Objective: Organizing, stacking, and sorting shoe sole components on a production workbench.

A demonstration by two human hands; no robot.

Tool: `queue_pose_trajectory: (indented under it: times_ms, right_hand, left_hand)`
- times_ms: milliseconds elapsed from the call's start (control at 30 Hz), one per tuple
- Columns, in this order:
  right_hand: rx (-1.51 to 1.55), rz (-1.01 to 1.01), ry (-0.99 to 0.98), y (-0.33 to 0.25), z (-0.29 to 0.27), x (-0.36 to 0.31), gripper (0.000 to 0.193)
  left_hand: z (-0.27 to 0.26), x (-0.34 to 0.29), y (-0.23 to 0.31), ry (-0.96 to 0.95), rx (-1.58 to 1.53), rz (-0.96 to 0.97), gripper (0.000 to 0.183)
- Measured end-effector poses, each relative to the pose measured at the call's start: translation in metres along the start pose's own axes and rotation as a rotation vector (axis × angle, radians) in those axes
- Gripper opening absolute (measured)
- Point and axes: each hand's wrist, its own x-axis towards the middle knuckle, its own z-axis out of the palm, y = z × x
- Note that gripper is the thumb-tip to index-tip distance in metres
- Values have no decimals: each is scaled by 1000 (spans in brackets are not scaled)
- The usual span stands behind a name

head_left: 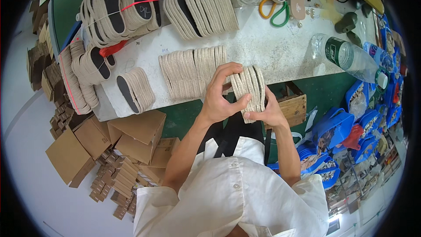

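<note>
Shoe workshop, stacked rope soles (182, 75), white workbench (272, 46), cardboard boxes (68, 156)

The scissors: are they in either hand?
No, the scissors lie on the table, while the left hand and right hand hold woven soles.

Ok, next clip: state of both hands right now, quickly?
Left hand: closed on the stack of rope soles, gripping its left side.
Right hand: closed on the same stack, from its right side.

The braided soles (244, 84) are beige, the shirt (210, 193) white
</note>
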Motion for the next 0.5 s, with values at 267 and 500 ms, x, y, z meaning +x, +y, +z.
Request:
queue_pose_trajectory:
  times_ms: [267,500]
  right_hand:
    - [-236,-78,482,7,-7,9,104]
    - [-1131,-371,901,4,-63,44,92]
  left_hand:
    - [-11,-15,-6,201,481,104,58]
    - [-55,-27,-27,332,783,52,41]
